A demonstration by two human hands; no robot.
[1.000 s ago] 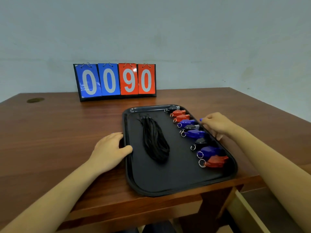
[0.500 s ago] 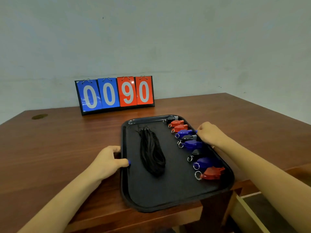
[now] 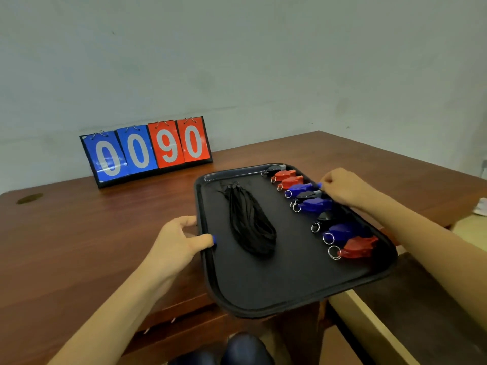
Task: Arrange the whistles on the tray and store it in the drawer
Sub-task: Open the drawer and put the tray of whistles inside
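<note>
A brown wooden worktop (image 3: 79,246) carries a black tray (image 3: 276,285) jutting past its near edge. The left hand (image 3: 176,243) grips the tray's left rim, thumb on top; the right hand (image 3: 345,187) has its fingers curled over the right rim. Whistles (image 3: 311,204) line the tray's right side beside black lanyards (image 3: 250,225). A scoreboard (image 3: 147,151) stands at the far edge.

You can read four white digits on the flip scoreboard (image 3: 147,151) standing at the back of the table (image 3: 79,233) against the wall: 0 and 0 on its two blue cards, then 9 and 0 on its two red cards, so it reads 0090 from left to right. You can read no other text, label or brand anywhere else.
</note>
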